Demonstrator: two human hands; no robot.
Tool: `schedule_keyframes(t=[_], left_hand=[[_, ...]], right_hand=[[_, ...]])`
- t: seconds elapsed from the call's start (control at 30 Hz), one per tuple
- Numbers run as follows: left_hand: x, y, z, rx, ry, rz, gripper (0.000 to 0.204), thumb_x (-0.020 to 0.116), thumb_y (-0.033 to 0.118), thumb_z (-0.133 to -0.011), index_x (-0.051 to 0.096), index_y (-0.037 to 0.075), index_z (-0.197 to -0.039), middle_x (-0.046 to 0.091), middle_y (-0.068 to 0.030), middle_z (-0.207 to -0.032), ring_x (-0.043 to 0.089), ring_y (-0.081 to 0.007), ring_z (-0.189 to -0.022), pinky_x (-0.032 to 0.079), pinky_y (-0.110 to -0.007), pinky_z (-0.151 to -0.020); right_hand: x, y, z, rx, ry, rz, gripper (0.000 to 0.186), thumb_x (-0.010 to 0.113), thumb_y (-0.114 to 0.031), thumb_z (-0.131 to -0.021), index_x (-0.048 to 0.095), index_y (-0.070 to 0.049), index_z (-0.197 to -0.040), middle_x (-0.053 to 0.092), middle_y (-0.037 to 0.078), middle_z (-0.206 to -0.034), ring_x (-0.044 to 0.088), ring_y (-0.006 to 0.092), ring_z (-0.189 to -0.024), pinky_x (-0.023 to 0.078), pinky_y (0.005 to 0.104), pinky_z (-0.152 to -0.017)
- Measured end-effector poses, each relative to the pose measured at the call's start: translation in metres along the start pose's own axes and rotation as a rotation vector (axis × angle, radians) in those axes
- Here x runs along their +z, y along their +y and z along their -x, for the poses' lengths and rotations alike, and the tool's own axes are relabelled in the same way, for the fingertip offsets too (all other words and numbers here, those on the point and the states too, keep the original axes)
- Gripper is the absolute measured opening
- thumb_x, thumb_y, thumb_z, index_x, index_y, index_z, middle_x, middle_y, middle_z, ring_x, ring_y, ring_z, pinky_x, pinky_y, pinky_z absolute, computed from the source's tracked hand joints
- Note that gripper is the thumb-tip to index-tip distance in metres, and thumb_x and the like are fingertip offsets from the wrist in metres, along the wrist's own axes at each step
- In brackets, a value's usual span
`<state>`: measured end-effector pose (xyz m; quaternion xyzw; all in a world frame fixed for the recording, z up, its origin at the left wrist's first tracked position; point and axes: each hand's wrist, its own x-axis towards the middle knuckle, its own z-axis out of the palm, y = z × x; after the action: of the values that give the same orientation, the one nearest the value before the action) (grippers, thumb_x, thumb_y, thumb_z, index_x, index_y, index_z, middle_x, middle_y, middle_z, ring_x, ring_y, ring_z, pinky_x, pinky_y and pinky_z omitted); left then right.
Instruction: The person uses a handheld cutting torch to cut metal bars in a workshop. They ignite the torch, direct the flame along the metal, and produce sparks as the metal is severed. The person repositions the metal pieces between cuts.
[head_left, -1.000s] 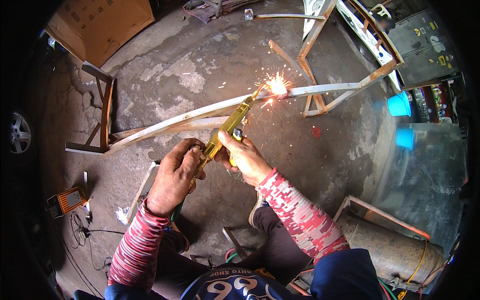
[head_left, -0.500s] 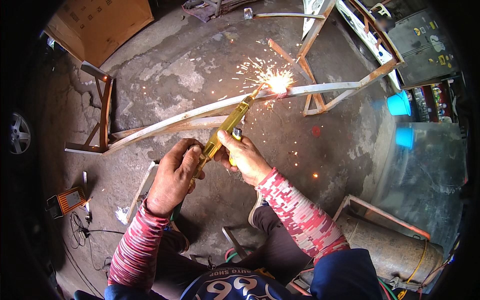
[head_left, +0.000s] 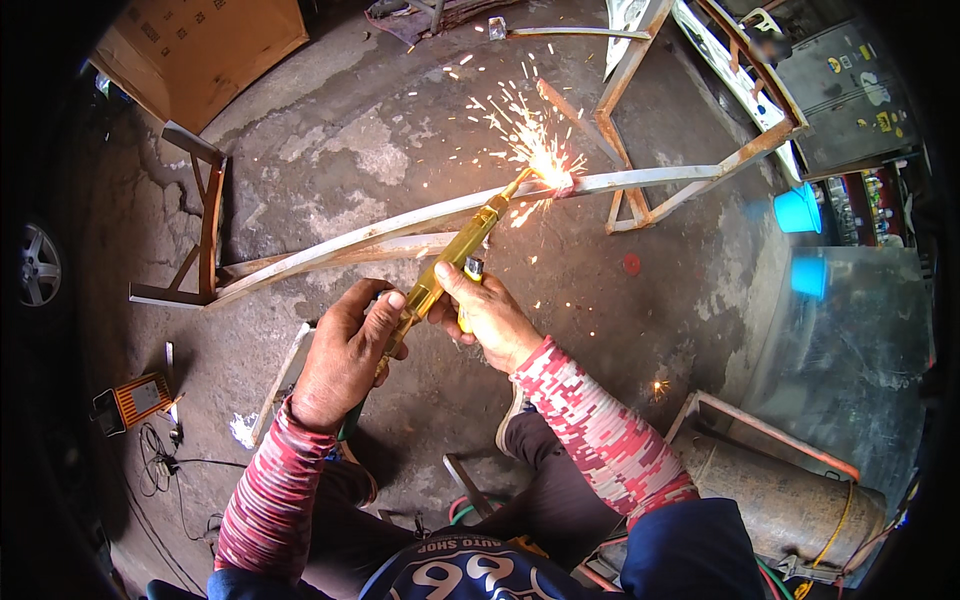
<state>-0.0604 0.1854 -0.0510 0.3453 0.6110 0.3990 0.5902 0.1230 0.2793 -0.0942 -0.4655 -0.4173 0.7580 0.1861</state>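
My left hand (head_left: 350, 350) is wrapped round the rear of a brass cutting torch (head_left: 457, 250), held diagonally. My right hand (head_left: 480, 315) steadies the torch further forward, thumb on its body, and also grips a small yellow lighter (head_left: 467, 317). The torch tip meets a long pale metal bar (head_left: 650, 178), where bright sparks (head_left: 543, 155) spray out and hide the point of contact. The bar runs between a rusty angled stand (head_left: 210, 225) on the left and a larger rusty metal frame (head_left: 750, 152) on the right.
A cardboard sheet (head_left: 200, 55) is at upper left, an orange-fronted device (head_left: 140, 400) with cables at lower left. On the right are a blue bucket (head_left: 797, 207), a glass-like sheet (head_left: 850, 350) and a gas cylinder (head_left: 780, 500). Stained concrete floor (head_left: 360, 150) lies beneath.
The sparks now spray higher and further up-left, with stray ones near the lower right floor. My hands and the torch have stayed almost still.
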Motion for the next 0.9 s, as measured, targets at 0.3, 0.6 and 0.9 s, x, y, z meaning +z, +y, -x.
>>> schedule_keyframes(t=[0.3, 0.6, 0.9], left_hand=[[0.0005, -0.0016, -0.0019, 0.011, 0.007, -0.008, 0.045, 0.054, 0.044, -0.109, 0.060, 0.001, -0.121, 0.064, -0.0049, -0.088, 0.068, -0.0094, -0.073, 0.049, -0.021, -0.051], [0.0043, -0.0027, -0.0018, -0.006, 0.017, -0.021, 0.045, 0.056, 0.045, -0.108, 0.060, 0.002, -0.120, 0.064, -0.0045, -0.089, 0.067, -0.0101, -0.074, 0.048, -0.022, -0.051], [0.0030, -0.0030, 0.0024, 0.026, 0.005, -0.074, 0.041, 0.053, 0.038, -0.110, 0.059, 0.002, -0.128, 0.067, -0.0061, -0.095, 0.066, -0.0100, -0.076, 0.050, -0.022, -0.055]], right_hand=[[-0.0008, 0.0022, -0.0014, 0.015, 0.016, 0.003, 0.035, 0.054, -0.048, -0.108, 0.066, -0.014, -0.103, 0.066, -0.003, -0.082, 0.053, 0.0031, -0.065, 0.037, 0.0194, -0.053], [-0.0042, 0.0030, -0.0011, -0.012, -0.016, 0.000, 0.036, 0.051, -0.046, -0.110, 0.065, -0.013, -0.106, 0.066, -0.001, -0.081, 0.050, 0.0037, -0.058, 0.034, 0.0197, -0.048], [-0.0053, 0.0059, 0.0012, -0.023, -0.021, 0.025, 0.037, 0.050, -0.047, -0.110, 0.064, -0.013, -0.106, 0.067, 0.000, -0.082, 0.050, 0.0036, -0.057, 0.033, 0.0195, -0.047]])
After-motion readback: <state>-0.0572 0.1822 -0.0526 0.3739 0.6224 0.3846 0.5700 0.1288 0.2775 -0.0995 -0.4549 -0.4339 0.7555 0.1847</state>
